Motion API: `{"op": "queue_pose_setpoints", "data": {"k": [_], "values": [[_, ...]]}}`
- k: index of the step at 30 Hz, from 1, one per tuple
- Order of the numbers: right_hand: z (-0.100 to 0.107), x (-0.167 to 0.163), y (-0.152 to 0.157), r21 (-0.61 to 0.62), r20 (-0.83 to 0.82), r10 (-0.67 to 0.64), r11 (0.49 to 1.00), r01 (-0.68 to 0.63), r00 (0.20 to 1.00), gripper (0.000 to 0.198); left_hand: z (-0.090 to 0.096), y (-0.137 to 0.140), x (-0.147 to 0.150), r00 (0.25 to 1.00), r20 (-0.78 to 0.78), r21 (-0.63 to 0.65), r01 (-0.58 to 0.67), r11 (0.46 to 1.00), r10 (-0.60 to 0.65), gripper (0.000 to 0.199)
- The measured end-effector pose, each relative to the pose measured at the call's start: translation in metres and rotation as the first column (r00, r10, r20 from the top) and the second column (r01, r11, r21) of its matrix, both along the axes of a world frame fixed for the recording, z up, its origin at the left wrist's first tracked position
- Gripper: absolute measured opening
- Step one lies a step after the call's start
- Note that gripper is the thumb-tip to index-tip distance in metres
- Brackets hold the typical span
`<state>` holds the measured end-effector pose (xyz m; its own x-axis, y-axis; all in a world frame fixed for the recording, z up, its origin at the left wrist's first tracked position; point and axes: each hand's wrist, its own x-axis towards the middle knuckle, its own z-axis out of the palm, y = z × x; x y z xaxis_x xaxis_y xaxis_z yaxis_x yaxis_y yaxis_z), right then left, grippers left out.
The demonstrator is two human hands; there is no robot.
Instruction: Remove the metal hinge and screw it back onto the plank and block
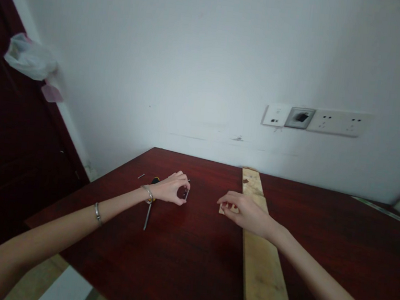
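Note:
My left hand (174,188) is above the dark red table, thumb and forefinger curved round. Between their tips is a short thin metal pin (186,195), too small to tell whether it is a nail or a screw. Partly behind that hand lies a screwdriver (147,217) with a black and yellow handle. To the right, my right hand (245,213) has its fingers bent in a pinch on a small pale wooden piece (222,210), mostly covered by the fingers. Under this hand runs a long wooden board (262,263).
Another thin metal pin (141,176) lies on the table (180,258), left of the screwdriver. The table's back edge meets a white wall with a row of sockets (336,122). A plastic bag (32,57) hangs by the dark door at left.

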<state>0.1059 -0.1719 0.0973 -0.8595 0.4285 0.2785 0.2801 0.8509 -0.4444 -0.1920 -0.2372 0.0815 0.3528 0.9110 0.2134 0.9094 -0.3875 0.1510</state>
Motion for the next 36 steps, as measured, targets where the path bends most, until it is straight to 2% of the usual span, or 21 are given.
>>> {"op": "queue_pose_setpoints", "data": {"k": [5, 9, 13, 19, 26, 30, 36], "values": [[0.021, 0.022, 0.008, 0.002, -0.104, -0.113, 0.993, 0.114, 0.988, 0.024, 0.037, 0.030, 0.049, 0.989, 0.023, 0.130, 0.139, 0.982, -0.143, 0.032], [0.037, 0.042, 0.014, -0.115, -0.229, -0.229, 0.972, 0.207, 0.946, 0.027, 0.069, 0.046, 0.094, 0.962, 0.065, 0.253, 0.243, 0.937, -0.267, 0.033], [0.048, 0.059, 0.023, -0.231, -0.361, -0.306, 0.944, 0.234, 0.881, 0.030, 0.086, 0.053, 0.127, 0.936, 0.097, 0.358, 0.285, 0.889, -0.339, 0.033], [0.051, 0.071, 0.031, -0.385, -0.429, -0.361, 0.902, 0.194, 0.828, 0.036, 0.083, 0.060, 0.152, 0.910, 0.146, 0.383, 0.310, 0.870, -0.388, 0.034], [0.047, 0.068, 0.035, -0.419, -0.408, -0.363, 0.890, 0.182, 0.837, 0.035, 0.074, 0.066, 0.154, 0.897, 0.190, 0.360, 0.314, 0.878, -0.399, 0.032], [0.041, 0.064, 0.038, -0.501, -0.356, -0.402, 0.844, 0.192, 0.844, 0.033, 0.071, 0.062, 0.149, 0.897, 0.187, 0.343, 0.324, 0.882, -0.402, 0.034], [0.026, 0.055, 0.042, -0.638, -0.336, -0.371, 0.766, 0.081, 0.866, 0.034, 0.070, 0.058, 0.146, 0.905, 0.200, 0.331, 0.298, 0.895, -0.375, 0.032]]}}
